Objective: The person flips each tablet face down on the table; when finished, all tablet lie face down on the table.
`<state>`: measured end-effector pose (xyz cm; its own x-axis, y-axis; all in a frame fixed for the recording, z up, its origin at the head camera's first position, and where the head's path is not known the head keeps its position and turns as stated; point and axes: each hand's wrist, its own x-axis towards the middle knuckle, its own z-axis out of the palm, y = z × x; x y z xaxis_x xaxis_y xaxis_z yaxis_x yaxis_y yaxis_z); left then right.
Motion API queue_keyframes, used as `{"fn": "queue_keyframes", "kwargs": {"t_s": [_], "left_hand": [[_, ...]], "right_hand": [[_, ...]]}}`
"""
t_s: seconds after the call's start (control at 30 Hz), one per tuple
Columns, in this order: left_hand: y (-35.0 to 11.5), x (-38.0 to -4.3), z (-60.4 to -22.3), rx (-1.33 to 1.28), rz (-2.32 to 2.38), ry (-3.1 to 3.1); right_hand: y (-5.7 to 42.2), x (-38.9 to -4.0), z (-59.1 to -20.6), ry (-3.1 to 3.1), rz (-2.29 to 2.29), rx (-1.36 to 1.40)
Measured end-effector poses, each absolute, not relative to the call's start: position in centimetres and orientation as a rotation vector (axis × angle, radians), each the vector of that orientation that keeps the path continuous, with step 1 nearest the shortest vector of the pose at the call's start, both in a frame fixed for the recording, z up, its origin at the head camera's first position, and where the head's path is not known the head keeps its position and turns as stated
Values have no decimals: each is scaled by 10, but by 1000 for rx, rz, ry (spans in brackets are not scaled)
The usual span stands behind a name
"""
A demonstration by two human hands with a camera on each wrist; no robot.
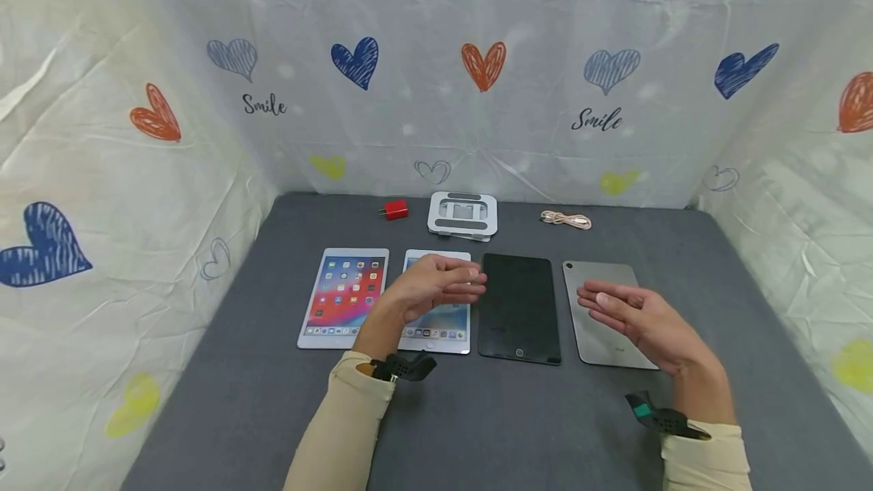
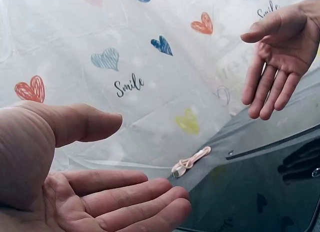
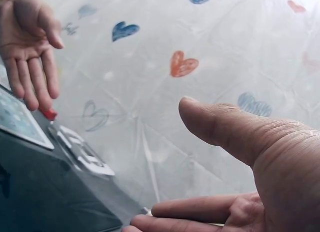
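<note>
My left hand (image 1: 436,284) hovers over a white tablet (image 1: 436,332) with a lit screen, fingers straight and pointing right. My right hand (image 1: 634,317) is held above a silver tablet (image 1: 600,347) lying back side up, its fingers extended to the left. Between them lies a black tablet (image 1: 520,309) with a dark screen. Another white tablet (image 1: 346,298) with a lit home screen lies to the left. The left wrist view shows the left palm turned inward with thumb and fingers spread apart, nothing in it. In the right wrist view the right thumb and fingers are likewise apart.
Behind the tablets are a red charger plug (image 1: 395,209), a white folding stand (image 1: 463,215) and a bundled pale pink cable (image 1: 566,220). All lie on a grey tabletop (image 1: 259,400). White curtains (image 1: 409,127) printed with hearts enclose the back and sides.
</note>
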<state>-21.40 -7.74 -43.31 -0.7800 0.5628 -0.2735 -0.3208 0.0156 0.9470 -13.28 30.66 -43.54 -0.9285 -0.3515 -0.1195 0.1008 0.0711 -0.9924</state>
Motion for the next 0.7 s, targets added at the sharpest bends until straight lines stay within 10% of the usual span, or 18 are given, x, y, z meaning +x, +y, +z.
{"fn": "queue_keyframes", "kwargs": {"t_s": [0.7], "left_hand": [[-63,-220,-455,184,1685,1764]], "right_hand": [[283,-144,-455,1998,-1806,-64]]}}
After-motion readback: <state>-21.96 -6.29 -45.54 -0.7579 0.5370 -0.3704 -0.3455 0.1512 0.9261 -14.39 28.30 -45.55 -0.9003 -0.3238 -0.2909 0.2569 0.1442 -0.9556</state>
